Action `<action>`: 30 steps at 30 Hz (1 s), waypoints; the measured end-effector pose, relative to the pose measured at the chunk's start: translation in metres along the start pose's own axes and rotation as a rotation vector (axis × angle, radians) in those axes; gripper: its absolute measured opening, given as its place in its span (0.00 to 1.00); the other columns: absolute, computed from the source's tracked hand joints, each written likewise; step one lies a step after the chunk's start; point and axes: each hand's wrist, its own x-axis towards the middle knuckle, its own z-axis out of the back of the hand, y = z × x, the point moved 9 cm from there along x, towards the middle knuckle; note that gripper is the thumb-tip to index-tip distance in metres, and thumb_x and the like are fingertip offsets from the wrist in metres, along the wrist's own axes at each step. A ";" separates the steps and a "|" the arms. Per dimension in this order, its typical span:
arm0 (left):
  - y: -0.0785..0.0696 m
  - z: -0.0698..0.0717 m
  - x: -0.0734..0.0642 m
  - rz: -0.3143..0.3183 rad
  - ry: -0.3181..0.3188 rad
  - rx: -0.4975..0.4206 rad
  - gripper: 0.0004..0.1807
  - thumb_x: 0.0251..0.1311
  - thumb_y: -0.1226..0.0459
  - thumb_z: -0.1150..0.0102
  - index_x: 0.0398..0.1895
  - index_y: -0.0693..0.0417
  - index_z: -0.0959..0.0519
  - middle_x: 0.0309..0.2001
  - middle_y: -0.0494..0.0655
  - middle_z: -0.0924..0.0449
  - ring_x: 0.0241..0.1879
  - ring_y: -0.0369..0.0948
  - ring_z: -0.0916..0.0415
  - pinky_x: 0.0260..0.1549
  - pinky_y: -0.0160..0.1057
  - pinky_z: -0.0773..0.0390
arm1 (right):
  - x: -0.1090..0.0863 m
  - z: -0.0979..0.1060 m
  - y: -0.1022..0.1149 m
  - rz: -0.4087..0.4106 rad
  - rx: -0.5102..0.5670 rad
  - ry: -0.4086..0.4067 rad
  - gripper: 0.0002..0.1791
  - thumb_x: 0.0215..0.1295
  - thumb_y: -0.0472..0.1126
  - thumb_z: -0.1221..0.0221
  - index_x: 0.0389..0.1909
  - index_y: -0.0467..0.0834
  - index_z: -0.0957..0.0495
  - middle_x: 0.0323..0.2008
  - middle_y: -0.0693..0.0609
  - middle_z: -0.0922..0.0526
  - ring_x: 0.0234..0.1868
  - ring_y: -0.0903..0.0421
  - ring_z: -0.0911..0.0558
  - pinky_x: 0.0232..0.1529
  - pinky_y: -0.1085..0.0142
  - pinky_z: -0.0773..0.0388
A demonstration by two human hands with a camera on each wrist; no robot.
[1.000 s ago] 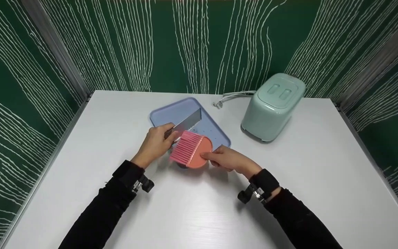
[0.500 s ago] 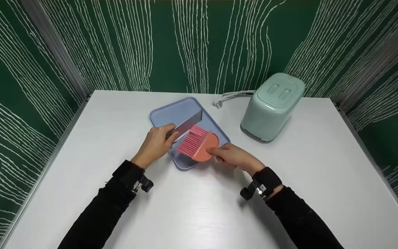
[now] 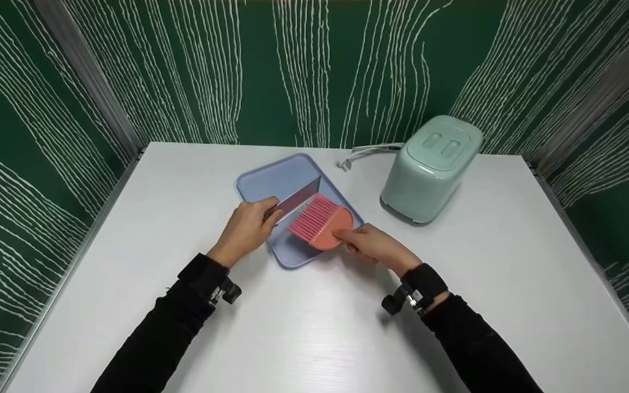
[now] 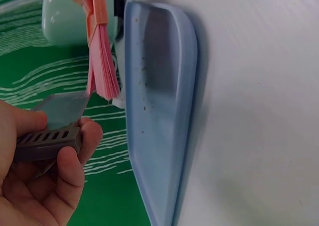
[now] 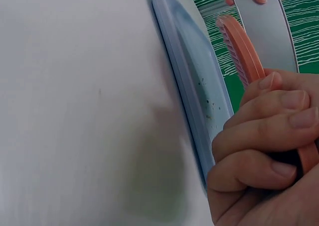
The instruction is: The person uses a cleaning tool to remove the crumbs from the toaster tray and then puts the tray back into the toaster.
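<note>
Outward went the brush — over the last half second it had slid a little farther from the left hand and toward the far end of the grey plate, and the right hand had travelled with it. Hardly a shift from the left, meanwhile: it pinched the plate by its dark slotted end, thumb on top, fingers curled beneath. And the right? Fingers wrapped round the orange handle, thumb laid along the flat face, a snug hold.

Both tools were up in the air over the blue tray, which lay flat on the white table, turned at an angle. Dark specks were scattered across its floor. Pink bristles hung right at the plate's edge, though whether the tips truly touched, the views could not settle.

Good technique here, one would judge, meant a steady left grip with the plate tilted toward the tray, and light strokes running from the slotted end outward. Keeping the sweep inside the rim looked the delicate part — that far end sat close to the tray's right side, so a hard flick could have thrown bits onto the table. Behind, well apart from the action, stood the mint toaster, its pale cord trailing leftward.
</note>
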 end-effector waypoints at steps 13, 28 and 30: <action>0.006 0.002 -0.002 0.011 -0.022 0.009 0.11 0.78 0.64 0.39 0.34 0.56 0.23 0.25 0.47 0.23 0.26 0.42 0.29 0.28 0.40 0.32 | -0.003 -0.001 0.002 0.006 -0.014 -0.011 0.33 0.77 0.67 0.42 0.15 0.52 0.32 0.12 0.61 0.43 0.15 0.62 0.46 0.19 0.67 0.50; -0.004 -0.001 -0.002 -0.043 0.008 0.011 0.10 0.79 0.63 0.39 0.35 0.55 0.20 0.24 0.44 0.24 0.25 0.40 0.29 0.27 0.38 0.32 | -0.003 0.006 0.002 -0.018 -0.050 -0.066 0.34 0.77 0.68 0.43 0.14 0.53 0.33 0.12 0.61 0.43 0.15 0.61 0.45 0.20 0.67 0.49; -0.003 -0.001 -0.002 -0.044 0.008 0.023 0.10 0.78 0.63 0.39 0.35 0.55 0.20 0.24 0.43 0.25 0.25 0.40 0.30 0.26 0.38 0.33 | -0.003 0.005 0.001 -0.018 -0.052 -0.056 0.34 0.77 0.69 0.43 0.14 0.53 0.34 0.12 0.61 0.43 0.16 0.61 0.45 0.20 0.67 0.49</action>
